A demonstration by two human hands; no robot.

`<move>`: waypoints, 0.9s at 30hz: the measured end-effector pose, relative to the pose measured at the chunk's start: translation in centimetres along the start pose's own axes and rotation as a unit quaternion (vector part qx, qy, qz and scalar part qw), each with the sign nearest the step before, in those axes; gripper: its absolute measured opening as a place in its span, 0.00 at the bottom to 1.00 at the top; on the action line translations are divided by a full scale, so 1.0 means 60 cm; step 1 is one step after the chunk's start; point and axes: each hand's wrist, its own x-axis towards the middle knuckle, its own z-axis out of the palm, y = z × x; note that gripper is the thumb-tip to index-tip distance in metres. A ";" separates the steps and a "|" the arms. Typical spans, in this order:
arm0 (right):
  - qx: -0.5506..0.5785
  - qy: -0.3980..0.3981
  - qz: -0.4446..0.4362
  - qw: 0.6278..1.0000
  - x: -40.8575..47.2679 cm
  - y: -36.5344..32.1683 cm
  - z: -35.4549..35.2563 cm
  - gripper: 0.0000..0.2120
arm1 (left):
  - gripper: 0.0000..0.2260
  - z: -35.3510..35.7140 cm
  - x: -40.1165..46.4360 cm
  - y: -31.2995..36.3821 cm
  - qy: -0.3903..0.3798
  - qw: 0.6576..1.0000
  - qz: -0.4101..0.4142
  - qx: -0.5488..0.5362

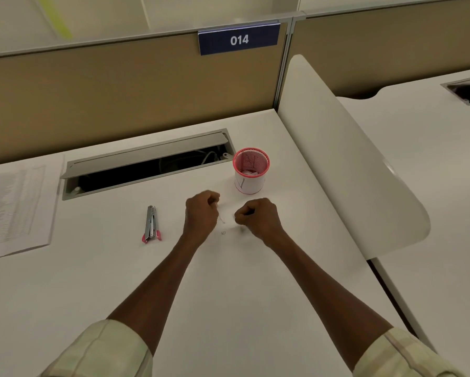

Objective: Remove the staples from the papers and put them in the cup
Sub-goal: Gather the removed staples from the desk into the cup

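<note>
- Papers (16,202) lie at the surface's (228,281) far left.
- Staple remover (151,224) lies left of the hands.
- Left hand (201,213) pinches a thin, blurred sliver.
- Staple (223,233) lies between the hands.
- Right hand (257,217) is fisted; contents unclear.
- Cup (250,171) stands just beyond.

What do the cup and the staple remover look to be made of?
Cup: seemingly pink metal mesh, since fine holes show in its wall; white paper, probably, lines it. Staple remover: likely bare metal with a dull silver shine, and pink tips at the near end, perhaps plastic.
</note>
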 end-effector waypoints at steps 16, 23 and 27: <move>-0.251 0.103 -0.163 0.949 0.156 -0.119 -0.110 0.07 | 0.21 0.022 -0.074 -0.086 -0.054 0.974 0.181 0.129; -0.381 0.057 -0.192 0.902 0.160 -0.109 -0.098 0.10 | 0.24 0.018 -0.080 -0.096 -0.096 0.954 0.209 0.193; -0.307 0.118 -0.245 0.912 0.143 -0.100 -0.092 0.08 | 0.22 0.016 -0.088 -0.105 -0.100 0.950 0.229 0.186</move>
